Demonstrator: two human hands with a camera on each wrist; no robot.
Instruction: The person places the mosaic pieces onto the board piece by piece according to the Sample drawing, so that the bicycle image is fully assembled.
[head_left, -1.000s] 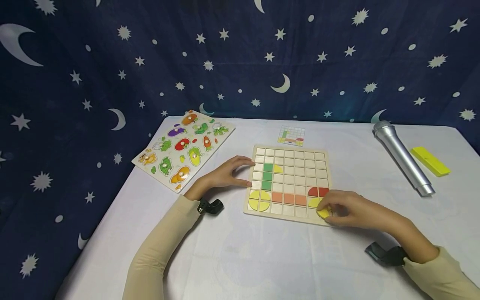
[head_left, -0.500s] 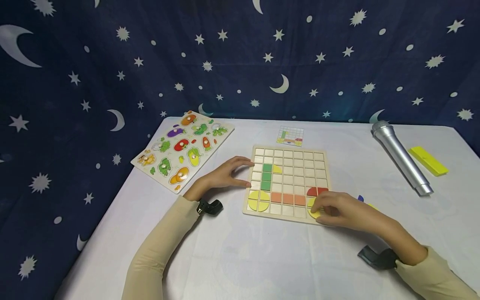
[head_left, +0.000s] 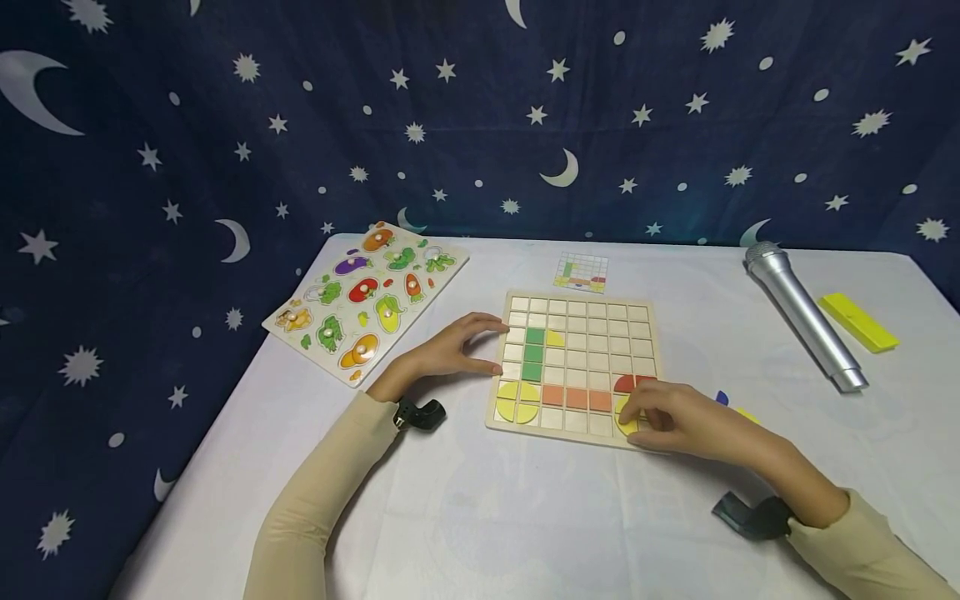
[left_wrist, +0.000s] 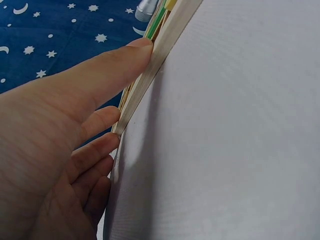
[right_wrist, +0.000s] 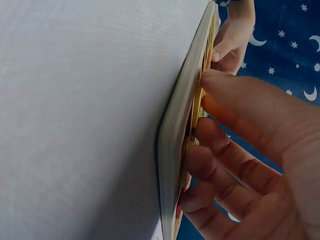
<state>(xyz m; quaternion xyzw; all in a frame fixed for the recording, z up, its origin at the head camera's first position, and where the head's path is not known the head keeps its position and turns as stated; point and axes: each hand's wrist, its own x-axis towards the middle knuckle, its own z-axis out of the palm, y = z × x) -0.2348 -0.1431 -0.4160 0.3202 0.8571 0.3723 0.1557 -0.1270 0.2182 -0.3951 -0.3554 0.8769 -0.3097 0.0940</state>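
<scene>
A wooden grid board (head_left: 602,313) with green, orange, red and yellow pieces lies flat on the table. At its lower right corner my right hand (head_left: 693,423) pinches a yellow quarter-circle piece (head_left: 627,427) between thumb and fingers, right at the grid squares. In the right wrist view that yellow piece (right_wrist: 196,114) shows edge-on under the thumb tip. My left hand (head_left: 457,346) has its thumb and fingers spread along the board's left edge, fingertips touching the wooden frame (left_wrist: 145,75). Red pieces (head_left: 624,383) lie just above the right fingers, partly hidden.
A small pattern card (head_left: 581,272) lies behind the board. To the left is a vegetable knob puzzle (head_left: 363,300). A silver microphone (head_left: 806,317) and a yellow block (head_left: 858,322) lie at the right. Behind the right hand, a blue piece (head_left: 722,397) and a yellow piece (head_left: 747,414) show.
My right hand has moved slightly left with the yellow piece, further over the board's corner squares. Loose blue and yellow pieces have come into sight behind it. My left hand stays put.
</scene>
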